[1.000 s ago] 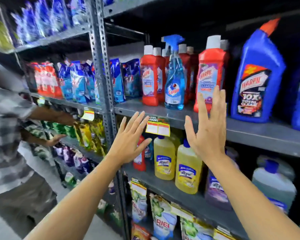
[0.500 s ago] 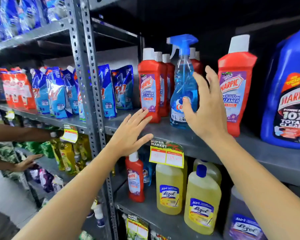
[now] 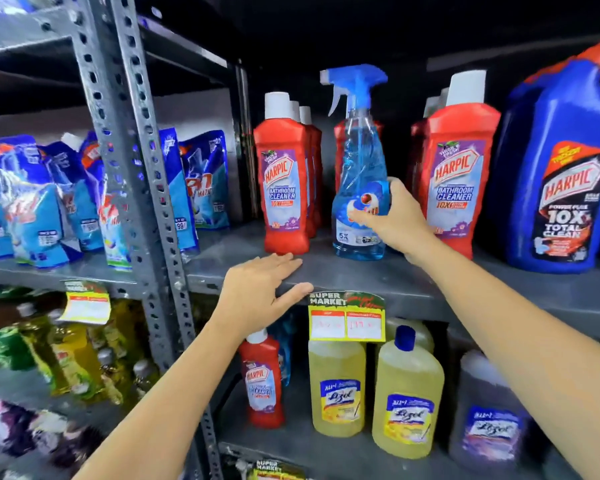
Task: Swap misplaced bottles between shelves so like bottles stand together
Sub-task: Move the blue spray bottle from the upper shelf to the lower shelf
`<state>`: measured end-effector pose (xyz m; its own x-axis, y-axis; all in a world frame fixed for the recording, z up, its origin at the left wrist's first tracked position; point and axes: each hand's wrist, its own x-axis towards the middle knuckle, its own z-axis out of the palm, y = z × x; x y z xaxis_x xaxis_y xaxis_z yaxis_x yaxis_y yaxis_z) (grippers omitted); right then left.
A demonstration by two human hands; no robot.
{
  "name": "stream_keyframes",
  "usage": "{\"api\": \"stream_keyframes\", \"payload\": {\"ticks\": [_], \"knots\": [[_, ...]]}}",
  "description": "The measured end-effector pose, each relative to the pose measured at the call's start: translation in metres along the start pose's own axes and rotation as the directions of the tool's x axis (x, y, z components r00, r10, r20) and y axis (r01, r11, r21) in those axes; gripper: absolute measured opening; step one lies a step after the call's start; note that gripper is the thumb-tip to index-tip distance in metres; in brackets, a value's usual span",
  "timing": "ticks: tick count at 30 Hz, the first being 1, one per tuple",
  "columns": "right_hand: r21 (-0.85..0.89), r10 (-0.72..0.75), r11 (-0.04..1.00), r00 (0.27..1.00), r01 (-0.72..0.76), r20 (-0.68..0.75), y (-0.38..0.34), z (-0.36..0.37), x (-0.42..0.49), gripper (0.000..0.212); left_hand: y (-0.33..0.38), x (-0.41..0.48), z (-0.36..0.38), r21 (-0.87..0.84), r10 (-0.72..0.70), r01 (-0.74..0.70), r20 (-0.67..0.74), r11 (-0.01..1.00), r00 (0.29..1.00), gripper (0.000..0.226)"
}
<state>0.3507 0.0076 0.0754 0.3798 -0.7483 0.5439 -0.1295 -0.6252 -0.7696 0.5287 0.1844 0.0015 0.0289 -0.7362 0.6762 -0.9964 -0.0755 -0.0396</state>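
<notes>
The right hand [image 3: 394, 223] has its fingers wrapped round the blue spray bottle [image 3: 359, 174], which stands upright on the upper shelf [image 3: 378, 277] between red Harpic bottles [image 3: 284, 181] at its nine and three o'clock. At seven o'clock from it, the left hand [image 3: 257, 289] rests spread open and flat on the shelf edge, gripping nothing. One stray red bottle [image 3: 262, 379] stands on the shelf below, beside the yellow bottles [image 3: 336, 386].

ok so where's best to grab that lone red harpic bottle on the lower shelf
Grip the red Harpic bottle round its label-height body, coming from the open front. It stands upright, yellow Lizol bottles crowd one side, and the shelf above leaves little room over the cap.
</notes>
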Motion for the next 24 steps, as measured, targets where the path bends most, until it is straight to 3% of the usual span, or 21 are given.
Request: {"api": "stream_keyframes", "payload": {"ticks": [5,11,15,20,24], "knots": [[-0.039,0.004,0.999,0.999,-0.006,-0.040,0.002,0.003,-0.003,0.060,-0.001,0.000,0.002,-0.006,-0.005,0.005,-0.005,1.000,1.000,0.069],[-0.034,-0.012,0.999,0.978,0.006,-0.207,-0.008,0.010,-0.020,0.057,-0.006,0.001,0.005,0.002,0.033,-0.033,-0.051,0.999,0.998,0.068],[0.008,-0.070,0.997,0.960,0.075,-0.270,-0.017,0.002,-0.047,0.057,-0.005,-0.002,0.003,-0.016,0.070,-0.071,-0.088,0.997,0.994,0.068],[0.131,-0.160,0.967,0.922,0.218,-0.353,-0.040,-0.015,-0.102,0.053,-0.005,-0.012,0.000,-0.112,0.100,-0.119,-0.159,0.987,0.982,0.050],[0.196,-0.219,0.937,0.925,0.288,-0.311,-0.045,-0.016,-0.153,0.058,-0.009,-0.052,0.012,-0.188,0.078,-0.115,-0.196,0.975,0.977,0.051]]}}
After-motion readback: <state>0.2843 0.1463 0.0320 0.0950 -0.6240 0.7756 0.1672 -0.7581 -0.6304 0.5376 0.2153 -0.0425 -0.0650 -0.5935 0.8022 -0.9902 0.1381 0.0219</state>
